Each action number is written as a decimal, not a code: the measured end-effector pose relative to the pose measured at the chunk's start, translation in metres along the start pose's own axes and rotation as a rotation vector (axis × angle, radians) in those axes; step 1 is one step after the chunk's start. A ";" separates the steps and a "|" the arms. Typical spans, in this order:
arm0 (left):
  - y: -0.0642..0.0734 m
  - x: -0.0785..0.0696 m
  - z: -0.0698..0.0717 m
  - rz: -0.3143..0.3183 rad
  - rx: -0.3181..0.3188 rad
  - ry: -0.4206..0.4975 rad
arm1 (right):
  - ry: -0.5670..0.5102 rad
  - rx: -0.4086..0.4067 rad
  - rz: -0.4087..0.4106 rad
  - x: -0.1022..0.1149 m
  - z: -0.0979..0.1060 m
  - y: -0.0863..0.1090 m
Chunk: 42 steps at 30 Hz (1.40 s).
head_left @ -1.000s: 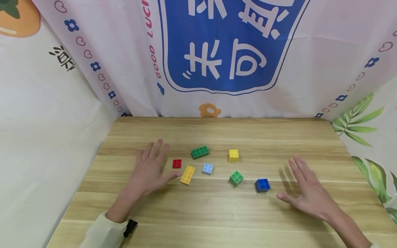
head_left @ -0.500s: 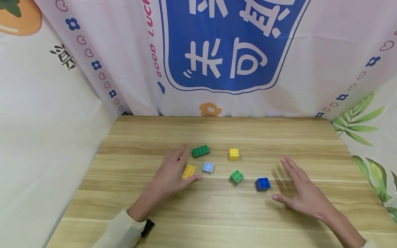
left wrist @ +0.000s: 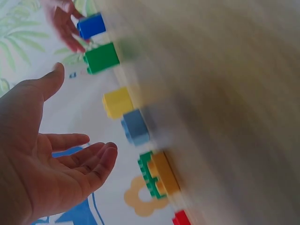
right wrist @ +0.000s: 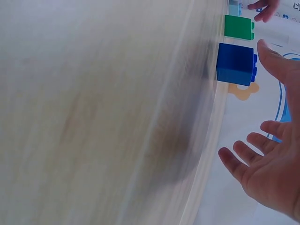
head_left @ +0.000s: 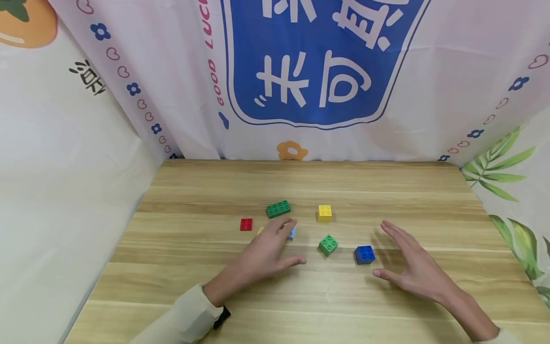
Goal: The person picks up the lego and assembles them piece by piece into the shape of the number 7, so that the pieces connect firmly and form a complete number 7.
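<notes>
My left hand (head_left: 264,251) hovers over the middle-left blocks, fingers apart from them and holding nothing. Beneath it, the light blue block (head_left: 292,233) and the orange-yellow long block (head_left: 261,230) are partly hidden in the head view; both show in the left wrist view. Just beyond lies a dark green long block (head_left: 278,209), with a flat red block (head_left: 246,224) to the left. My right hand (head_left: 414,267) is held in the air, thumb and fingers spread, to the right of the blue block (head_left: 364,254). A green block (head_left: 328,244) and a yellow block (head_left: 324,213) sit between the hands.
The blocks lie on a wood-grain table (head_left: 215,191). A printed cloth (head_left: 399,138) hangs along its back edge, and pale sheets stand at both sides. A black strap end (head_left: 222,317) sticks out by the left sleeve (head_left: 189,315).
My left hand has swept rightward from beside the red block, past the orange-yellow block, to the light blue block. My right hand has drifted slightly left toward the blue block. No block has moved.
</notes>
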<state>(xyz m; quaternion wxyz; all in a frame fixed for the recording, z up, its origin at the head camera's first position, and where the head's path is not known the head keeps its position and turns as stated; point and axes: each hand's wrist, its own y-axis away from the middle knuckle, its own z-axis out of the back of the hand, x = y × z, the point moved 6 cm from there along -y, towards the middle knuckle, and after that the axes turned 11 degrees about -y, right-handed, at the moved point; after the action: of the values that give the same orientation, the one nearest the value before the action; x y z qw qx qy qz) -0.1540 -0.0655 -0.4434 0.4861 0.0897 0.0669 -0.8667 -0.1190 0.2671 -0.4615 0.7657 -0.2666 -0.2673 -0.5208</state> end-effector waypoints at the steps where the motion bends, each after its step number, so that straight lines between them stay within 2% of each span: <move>1: -0.001 -0.003 -0.001 -0.004 0.010 0.006 | -0.003 0.003 0.000 0.000 -0.001 -0.001; 14: -0.015 -0.024 -0.012 0.015 0.056 0.078 | 0.010 0.044 -0.014 0.000 -0.008 -0.004; 23: -0.026 -0.035 -0.019 0.050 0.075 0.207 | -0.012 0.033 0.018 -0.001 -0.008 -0.007; 31: -0.032 -0.038 -0.027 0.089 0.076 0.278 | -0.063 0.009 0.115 0.003 -0.009 -0.011; 42: -0.035 -0.037 -0.033 0.134 0.076 0.380 | -0.079 0.039 0.124 0.001 -0.015 -0.018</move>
<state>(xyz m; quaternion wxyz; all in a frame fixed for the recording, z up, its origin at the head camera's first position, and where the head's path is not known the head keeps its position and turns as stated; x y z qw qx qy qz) -0.1625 -0.0098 -0.4668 0.5176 0.2744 0.1185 -0.8018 -0.1337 0.2503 -0.4687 0.7904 -0.2881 -0.2904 -0.4561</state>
